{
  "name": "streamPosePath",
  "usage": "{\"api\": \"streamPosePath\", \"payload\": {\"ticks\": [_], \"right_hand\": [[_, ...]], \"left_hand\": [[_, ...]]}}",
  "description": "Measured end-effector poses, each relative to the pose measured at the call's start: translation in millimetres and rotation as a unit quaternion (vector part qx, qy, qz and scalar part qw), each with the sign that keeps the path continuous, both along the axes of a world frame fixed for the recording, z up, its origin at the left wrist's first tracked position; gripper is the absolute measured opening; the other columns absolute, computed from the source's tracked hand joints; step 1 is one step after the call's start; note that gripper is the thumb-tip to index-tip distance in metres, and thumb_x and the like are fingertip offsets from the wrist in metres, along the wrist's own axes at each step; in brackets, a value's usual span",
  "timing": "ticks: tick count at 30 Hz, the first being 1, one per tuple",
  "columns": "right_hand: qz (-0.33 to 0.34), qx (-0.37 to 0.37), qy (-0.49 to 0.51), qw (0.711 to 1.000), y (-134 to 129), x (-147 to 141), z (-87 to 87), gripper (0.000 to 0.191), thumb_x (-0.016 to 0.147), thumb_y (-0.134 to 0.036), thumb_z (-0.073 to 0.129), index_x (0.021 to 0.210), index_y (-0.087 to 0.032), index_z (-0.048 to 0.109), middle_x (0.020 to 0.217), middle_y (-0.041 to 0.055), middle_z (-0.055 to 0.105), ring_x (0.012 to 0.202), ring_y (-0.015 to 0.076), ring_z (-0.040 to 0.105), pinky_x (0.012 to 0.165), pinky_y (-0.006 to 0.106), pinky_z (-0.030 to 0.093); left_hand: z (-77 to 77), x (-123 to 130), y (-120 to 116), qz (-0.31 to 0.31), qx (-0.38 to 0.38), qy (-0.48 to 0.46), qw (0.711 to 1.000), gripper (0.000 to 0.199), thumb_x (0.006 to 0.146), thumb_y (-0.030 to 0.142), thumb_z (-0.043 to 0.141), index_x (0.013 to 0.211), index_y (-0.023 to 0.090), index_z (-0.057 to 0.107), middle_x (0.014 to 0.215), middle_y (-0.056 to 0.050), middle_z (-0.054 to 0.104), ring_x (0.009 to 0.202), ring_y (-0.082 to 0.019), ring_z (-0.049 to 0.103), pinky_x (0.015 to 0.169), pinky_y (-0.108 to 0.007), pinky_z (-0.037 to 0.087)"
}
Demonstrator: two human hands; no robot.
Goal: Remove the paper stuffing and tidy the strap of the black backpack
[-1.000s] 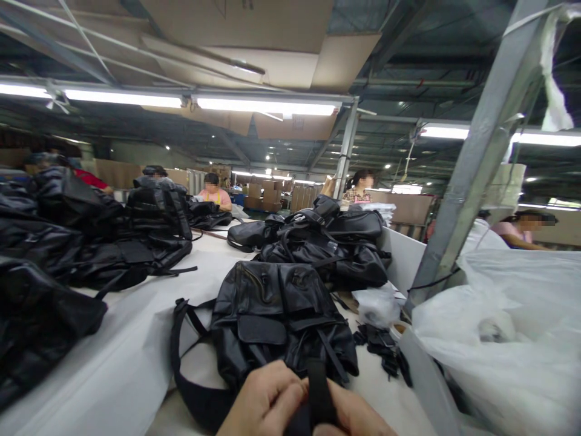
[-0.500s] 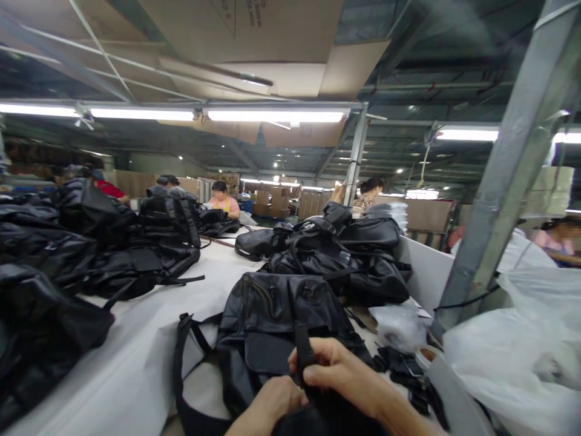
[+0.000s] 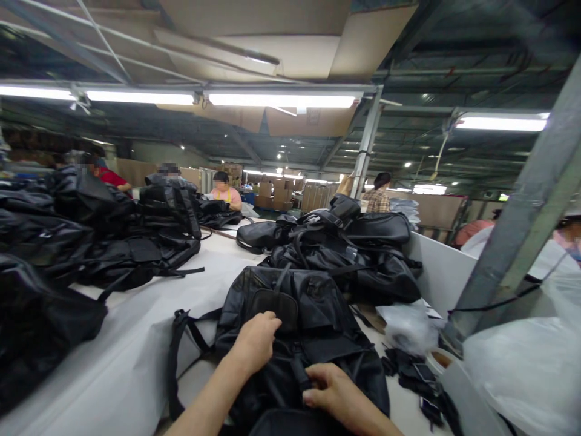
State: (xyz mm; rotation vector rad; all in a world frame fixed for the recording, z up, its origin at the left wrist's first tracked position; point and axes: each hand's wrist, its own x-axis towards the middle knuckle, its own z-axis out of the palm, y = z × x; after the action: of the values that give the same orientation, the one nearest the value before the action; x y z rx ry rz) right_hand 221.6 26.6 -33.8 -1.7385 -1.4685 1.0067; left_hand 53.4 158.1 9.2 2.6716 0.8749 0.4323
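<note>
A black leather-look backpack [image 3: 327,303] lies on the white-covered table in front of me. My left hand [image 3: 258,342] is over its left side, with fingers curled closed at the lower edge of a raised pocket flap [image 3: 275,306]; the fingertips are partly hidden. Lower down and to the right, my right hand [image 3: 333,390] pinches a black strap [image 3: 299,370] between thumb and fingers. A shoulder strap [image 3: 176,363] loops out on the bag's left.
More black backpacks are heaped behind [image 3: 345,260] and at the left [image 3: 45,303]. Right of my bag lie black buckles and straps [image 3: 424,378], a tape roll [image 3: 440,360] and clear plastic [image 3: 408,327]. A metal post [image 3: 521,242] and white plastic bags [image 3: 521,369] stand farther right. Co-workers sit beyond.
My left hand has left the strap beside my right hand and moved up and left to the pocket flap, which is now raised. My right hand has moved slightly lower, still on the strap.
</note>
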Motion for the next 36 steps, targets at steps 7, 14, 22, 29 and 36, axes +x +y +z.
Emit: {"api": "streamPosePath", "payload": {"ticks": [7,14,22,29,36], "right_hand": [[-0.056,0.016,0.032,0.998,21,17,6.4,0.02,0.061,-0.018,0.058,0.078,-0.016,0.068,0.067,-0.0019,0.057,0.07,0.0168,0.051,0.064,0.026,0.034],[-0.113,-0.083,0.123,0.982,43,29,7.0,0.017,0.056,-0.025,0.064,0.071,-0.018,0.057,0.061,-0.0058,0.051,0.054,0.0107,0.041,0.055,0.025,0.03],[-0.138,-0.129,0.221,0.957,30,31,-0.5,0.029,0.055,-0.026,0.073,0.079,-0.018,0.058,0.075,0.0002,0.063,0.073,0.0176,0.059,0.073,0.03,0.045],[-0.206,-0.045,0.206,0.956,31,26,-20.7,0.043,0.056,-0.035,0.079,0.091,-0.02,0.059,0.078,-0.0033,0.06,0.072,0.0137,0.055,0.067,0.025,0.039],[-0.22,-0.048,0.261,0.939,27,19,-14.0,0.049,0.055,-0.036,0.079,0.098,-0.019,0.061,0.089,0.0037,0.067,0.091,0.0212,0.064,0.089,0.033,0.045]], "left_hand": [[-49.5,21,6,-0.053,-0.043,-0.056,0.996,0.052,0.076,0.005,0.051,0.127,0.009,0.06,0.141,-0.015,0.052,0.132,-0.025,0.046,0.115,-0.039,0.036],[-93.8,16,36,-0.086,-0.089,-0.105,0.987,0.059,0.077,0.022,0.066,0.134,0.015,0.054,0.149,-0.016,0.041,0.138,-0.026,0.04,0.115,-0.041,0.034],[-101.6,14,32,-0.088,-0.122,-0.138,0.979,0.063,0.078,0.018,0.062,0.139,0.014,0.048,0.153,-0.014,0.036,0.142,-0.021,0.032,0.119,-0.035,0.026],[-87.9,11,25,-0.079,-0.141,-0.113,0.98,0.061,0.075,0.011,0.062,0.135,0.012,0.052,0.154,-0.015,0.035,0.143,-0.02,0.03,0.119,-0.033,0.025],[-77.5,7,18,-0.076,-0.153,-0.11,0.979,0.049,0.076,0.009,0.064,0.125,0.011,0.061,0.154,-0.017,0.034,0.143,-0.02,0.03,0.119,-0.032,0.024]]}}
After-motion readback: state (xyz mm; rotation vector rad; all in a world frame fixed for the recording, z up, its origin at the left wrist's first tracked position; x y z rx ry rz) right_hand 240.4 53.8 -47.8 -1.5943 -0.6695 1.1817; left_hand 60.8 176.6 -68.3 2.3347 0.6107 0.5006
